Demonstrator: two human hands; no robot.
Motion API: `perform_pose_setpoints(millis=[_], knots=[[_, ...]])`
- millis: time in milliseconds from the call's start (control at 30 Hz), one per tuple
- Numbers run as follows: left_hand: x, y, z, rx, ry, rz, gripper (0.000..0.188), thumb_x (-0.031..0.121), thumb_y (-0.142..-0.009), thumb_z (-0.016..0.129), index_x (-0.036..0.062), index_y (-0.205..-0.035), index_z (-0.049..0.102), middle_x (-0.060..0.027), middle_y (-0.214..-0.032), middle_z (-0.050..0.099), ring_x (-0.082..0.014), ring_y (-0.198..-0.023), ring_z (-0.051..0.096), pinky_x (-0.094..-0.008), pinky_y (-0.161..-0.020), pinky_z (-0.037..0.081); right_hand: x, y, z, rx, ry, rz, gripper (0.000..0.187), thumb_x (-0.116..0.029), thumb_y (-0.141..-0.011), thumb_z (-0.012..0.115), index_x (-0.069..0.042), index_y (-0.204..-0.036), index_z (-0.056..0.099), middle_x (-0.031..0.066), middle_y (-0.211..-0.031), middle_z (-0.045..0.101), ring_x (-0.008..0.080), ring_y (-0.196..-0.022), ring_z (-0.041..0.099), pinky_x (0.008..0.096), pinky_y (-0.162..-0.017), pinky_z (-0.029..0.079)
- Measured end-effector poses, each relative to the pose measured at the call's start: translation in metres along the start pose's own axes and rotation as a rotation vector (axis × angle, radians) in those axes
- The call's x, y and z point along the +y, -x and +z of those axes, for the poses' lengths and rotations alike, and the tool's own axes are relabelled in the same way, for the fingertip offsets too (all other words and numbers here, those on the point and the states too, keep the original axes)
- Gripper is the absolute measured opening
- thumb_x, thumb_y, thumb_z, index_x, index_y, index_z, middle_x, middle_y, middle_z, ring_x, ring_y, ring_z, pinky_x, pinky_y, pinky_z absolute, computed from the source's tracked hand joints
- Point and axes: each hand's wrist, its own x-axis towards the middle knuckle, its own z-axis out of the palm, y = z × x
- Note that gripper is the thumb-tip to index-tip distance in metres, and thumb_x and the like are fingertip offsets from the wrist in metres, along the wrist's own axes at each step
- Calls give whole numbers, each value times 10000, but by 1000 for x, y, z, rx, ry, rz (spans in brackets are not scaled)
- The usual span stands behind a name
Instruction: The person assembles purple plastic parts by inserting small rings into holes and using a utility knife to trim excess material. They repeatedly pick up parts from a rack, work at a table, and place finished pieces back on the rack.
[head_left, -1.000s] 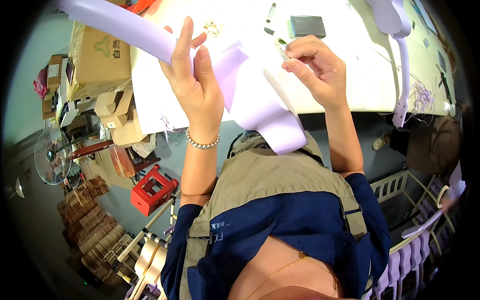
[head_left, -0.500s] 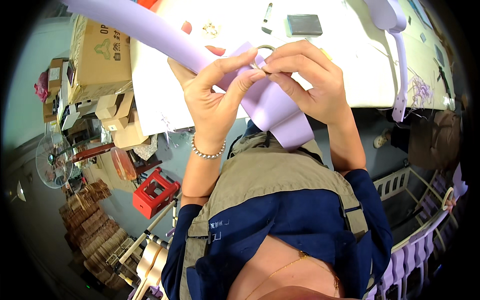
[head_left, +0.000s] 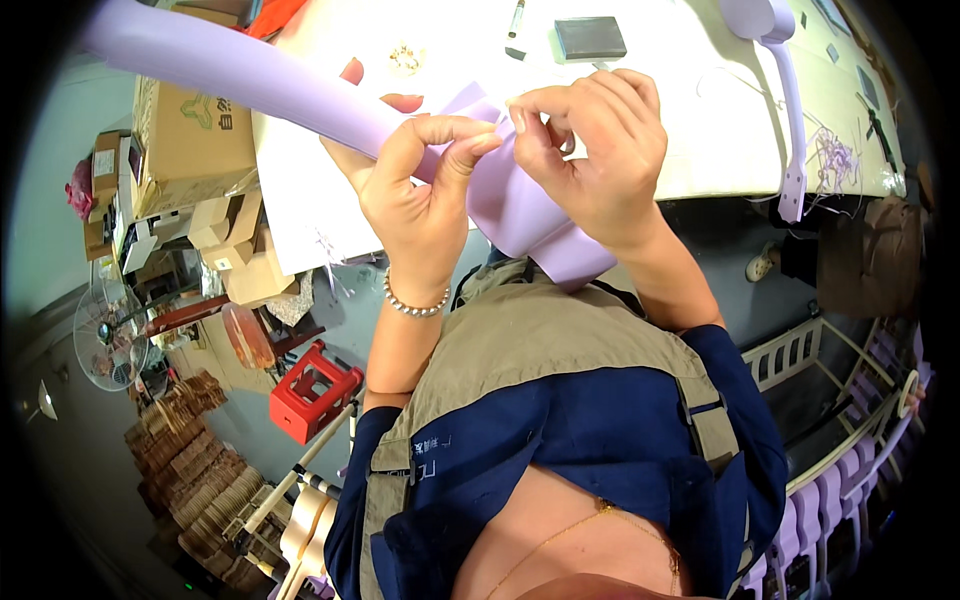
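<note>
A long, smooth lilac piece (head_left: 260, 85) runs from the upper left to a wider, folded-looking end (head_left: 525, 215) in front of me. My left hand (head_left: 415, 190) is closed around it: two fingertips show beyond its far edge, while thumb and forefinger pinch together on the near side. Just right of that pinch, my right hand (head_left: 595, 150) has thumb and forefinger nearly together at the upper edge of the wide end. A small greyish curved bit shows under its fingers, too hidden to name. The wide end hangs over the table edge near my apron (head_left: 560, 330).
On the white table (head_left: 320, 200) lie a dark rectangular block (head_left: 590, 38), a marker-like stick (head_left: 516, 20), another lilac part (head_left: 790, 130) and lilac shavings (head_left: 832, 160). Cartons (head_left: 190, 150), a red stool (head_left: 315, 392) and a fan (head_left: 105, 335) stand left. A rack of lilac parts (head_left: 830, 510) is at lower right.
My hands have parted slightly; the right fingertips have drawn away from the left ones. The curved thin strip seen between them has shifted down under the right fingers. The view has shifted a little.
</note>
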Motion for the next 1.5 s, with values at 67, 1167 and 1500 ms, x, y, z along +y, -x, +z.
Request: perform_pose_setpoints(millis=[67,1167,1500], knots=[[-3,4,-5,8,-5,-8,126,204,-694,720,94,-683,661,-66,-968,555,-214,-1024,392,-339,-793,378,10,-6,6,230,-67,271,48,-11,-759,604,-35,-787,635,1,-660,593,98,-569,509,230,-567,423],[-5,9,-8,-19,96,-7,300,237,-876,543,90,-1132,599,-127,-1085,474,-166,-1050,360,-256,-821,345,10,-73,-13,-855,-261,-220,142,-100,-789,576,8,-864,523,147,-887,462,282,-858,463,332,-746,399],[-1,8,-6,-13,136,-55,340,232,-888,523,42,-1167,559,-102,-1018,535,-165,-1144,328,-253,-814,340,7,-93,0,-872,-28,-564,113,-94,-721,544,-1,-734,608,149,-810,547,272,-828,505,329,-721,423]])
